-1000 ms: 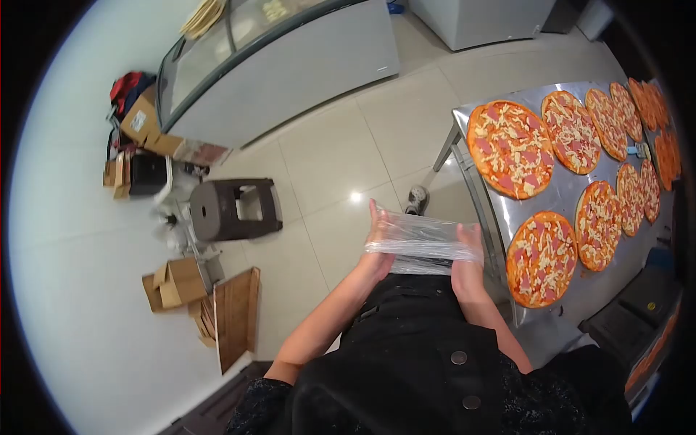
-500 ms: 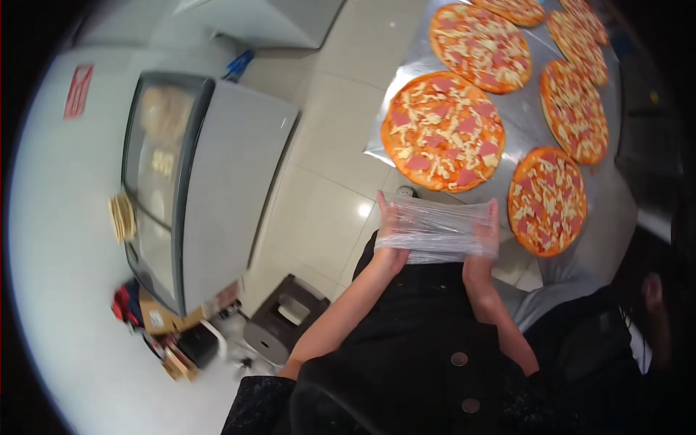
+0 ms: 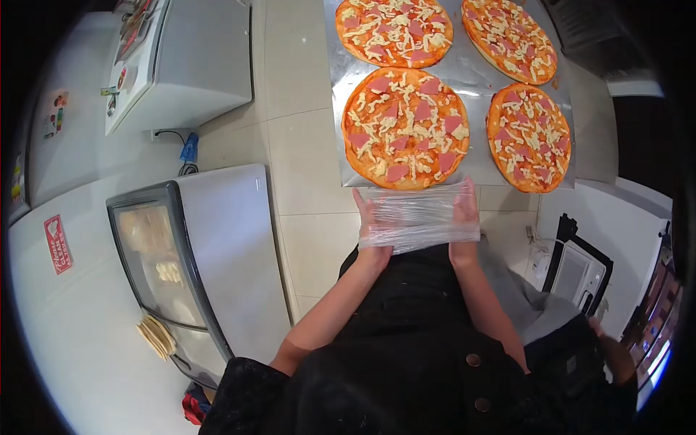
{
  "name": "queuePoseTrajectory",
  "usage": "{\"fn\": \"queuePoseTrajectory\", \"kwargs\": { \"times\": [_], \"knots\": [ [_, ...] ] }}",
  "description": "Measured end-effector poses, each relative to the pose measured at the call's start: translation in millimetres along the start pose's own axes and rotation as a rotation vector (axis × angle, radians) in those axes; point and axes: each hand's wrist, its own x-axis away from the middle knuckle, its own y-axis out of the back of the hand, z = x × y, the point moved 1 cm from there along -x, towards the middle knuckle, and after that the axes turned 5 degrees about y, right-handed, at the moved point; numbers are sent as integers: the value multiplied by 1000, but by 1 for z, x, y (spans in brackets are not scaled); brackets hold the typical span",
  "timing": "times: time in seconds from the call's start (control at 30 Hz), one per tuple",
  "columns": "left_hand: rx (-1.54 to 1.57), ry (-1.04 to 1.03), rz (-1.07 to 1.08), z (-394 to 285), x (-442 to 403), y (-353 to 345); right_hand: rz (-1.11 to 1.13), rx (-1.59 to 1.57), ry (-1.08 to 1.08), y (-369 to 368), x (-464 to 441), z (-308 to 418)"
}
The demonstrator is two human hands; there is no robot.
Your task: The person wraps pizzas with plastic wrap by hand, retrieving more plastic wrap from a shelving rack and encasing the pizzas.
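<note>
Clear plastic film [image 3: 413, 217] is stretched in a band between my two hands, just in front of the black apron. My left hand [image 3: 370, 228] holds the film's left end, thumb pointing up and fingers partly covered by the plastic. At the other end, my right hand [image 3: 466, 217] keeps it taut, its fingers also seen through the film. Right beyond the film lies a pizza [image 3: 406, 130] with shredded cheese and pink ham pieces. Another pizza [image 3: 529, 138] rests to its right, and more lie behind on the metal table [image 3: 475, 174].
A glass-topped chest freezer [image 3: 232, 246] stands on the left, with a second white appliance [image 3: 206, 58] farther back. Close on my right is another person in dark clothing [image 3: 573, 362] and grey trousers. A black-framed appliance [image 3: 580, 272] stands beyond that person.
My view has turned, so the pizzas, table and freezer sit differently in frame. The film stays stretched between my hands, which are now closer to the table's near edge.
</note>
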Motion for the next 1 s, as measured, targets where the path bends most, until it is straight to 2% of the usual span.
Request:
{"fn": "queuePoseTrajectory", "kwargs": {
  "times": [0.2, 0.33, 0.63, 1.0],
  "knots": [
    [-47, 43, -21, -9, -2, -1, -76, -74, -60, -1, 2, -21],
    [23, -4, 11, -8, -5, -5, -76, 47, -35, 2, -3, -28],
    [73, -101, -44, 1, -13, -6, 13, -66, -131, -8, -20, -7],
    [126, -128, -105, 9, -18, -18, 44, -145, -104, -6, -31, 2]
  ]
}}
